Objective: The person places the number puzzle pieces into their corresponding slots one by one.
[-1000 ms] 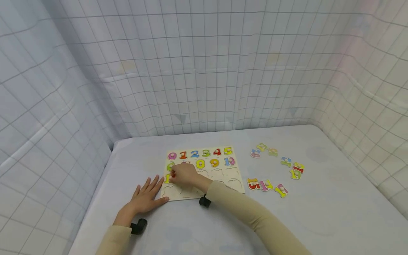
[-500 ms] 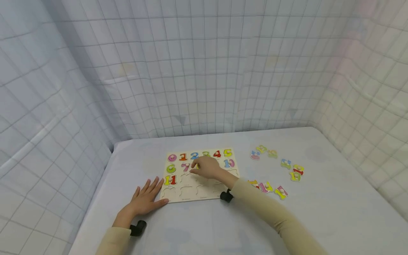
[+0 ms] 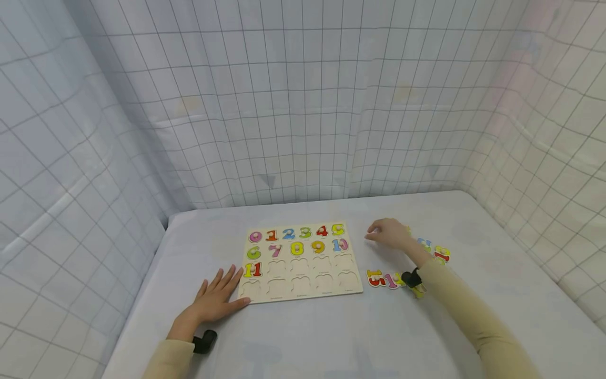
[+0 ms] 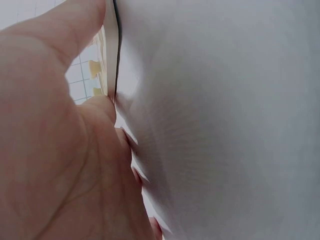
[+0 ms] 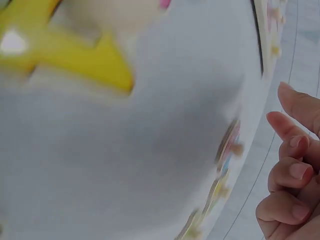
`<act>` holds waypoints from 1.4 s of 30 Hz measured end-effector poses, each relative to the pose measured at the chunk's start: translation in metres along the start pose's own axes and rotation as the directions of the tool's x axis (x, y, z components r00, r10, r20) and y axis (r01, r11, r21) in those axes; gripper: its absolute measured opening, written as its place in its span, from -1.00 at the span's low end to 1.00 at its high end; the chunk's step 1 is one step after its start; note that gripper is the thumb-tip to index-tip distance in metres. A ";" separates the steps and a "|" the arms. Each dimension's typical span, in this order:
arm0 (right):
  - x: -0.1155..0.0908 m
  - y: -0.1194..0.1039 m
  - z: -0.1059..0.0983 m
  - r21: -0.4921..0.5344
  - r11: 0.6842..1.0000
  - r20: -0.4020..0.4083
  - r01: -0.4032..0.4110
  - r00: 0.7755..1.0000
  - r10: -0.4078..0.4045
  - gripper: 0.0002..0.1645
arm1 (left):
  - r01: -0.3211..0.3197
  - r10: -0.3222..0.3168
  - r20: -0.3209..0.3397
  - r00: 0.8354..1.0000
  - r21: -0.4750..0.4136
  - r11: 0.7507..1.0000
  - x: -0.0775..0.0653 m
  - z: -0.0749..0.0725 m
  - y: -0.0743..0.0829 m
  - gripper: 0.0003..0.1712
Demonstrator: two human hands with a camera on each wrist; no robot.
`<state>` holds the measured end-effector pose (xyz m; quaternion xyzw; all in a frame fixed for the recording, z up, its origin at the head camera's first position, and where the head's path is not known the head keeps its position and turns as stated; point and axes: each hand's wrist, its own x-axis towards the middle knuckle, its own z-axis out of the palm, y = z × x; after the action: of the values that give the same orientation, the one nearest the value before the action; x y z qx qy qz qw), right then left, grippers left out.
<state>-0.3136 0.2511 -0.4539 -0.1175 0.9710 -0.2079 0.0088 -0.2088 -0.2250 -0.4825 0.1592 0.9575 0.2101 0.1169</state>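
Note:
A wooden number puzzle board [image 3: 311,299] lies on the white table, with number pieces 0 to 10 in its two back rows. Piece 11 [image 3: 253,270] sits at the left of the third row; the other recesses are bare. My left hand [image 3: 213,299] rests with spread fingers at the board's left edge, thumb at the near corner. My right hand [image 3: 390,233] hovers over the loose pieces right of the board, partly covering them. In the right wrist view its thumb and index finger [image 5: 282,125] are apart, with nothing between them, and the other fingers curl loosely.
Loose number pieces lie right of the board: piece 15 [image 3: 376,278], a pink-and-yellow piece [image 3: 393,280] and a red-and-yellow piece [image 3: 442,255] farther right. The right wrist camera [image 3: 412,278] overlaps another piece. White gridded cloth [image 3: 284,131] hangs behind the table.
My right hand has moved from piece 11 on the board, across the middle, to the loose pieces on the right. Piece 11 now shows in full. My left hand has stayed put.

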 end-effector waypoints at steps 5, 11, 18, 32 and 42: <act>-0.022 0.046 -0.024 0.005 0.991 0.036 -0.131 0.991 0.131 -0.56 | 0.003 -0.003 -0.005 1.000 -0.002 1.000 -0.001 0.001 0.002 0.02; -0.044 0.085 -0.041 0.031 0.978 0.072 -0.206 0.976 0.204 -0.49 | -0.006 0.006 -0.011 1.000 0.008 1.000 -0.002 -0.002 0.002 0.03; -0.060 0.098 -0.046 0.054 0.984 0.064 -0.169 0.984 0.165 -0.60 | -0.019 0.019 -0.024 1.000 -0.006 1.000 0.003 0.003 -0.006 0.04; -0.071 0.107 -0.050 0.040 0.995 0.038 -0.096 0.995 0.095 -0.72 | -0.035 0.038 -0.074 0.997 0.035 0.999 0.015 0.021 -0.026 0.08; -0.070 0.113 -0.052 0.004 0.999 0.073 -0.042 0.996 0.041 -0.77 | -0.033 0.034 -0.061 0.998 0.019 0.999 0.011 0.020 -0.024 0.08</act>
<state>-0.2747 0.3886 -0.4549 -0.1049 0.9717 -0.2058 0.0488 -0.2193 -0.2339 -0.5126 0.1700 0.9597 0.2081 0.0827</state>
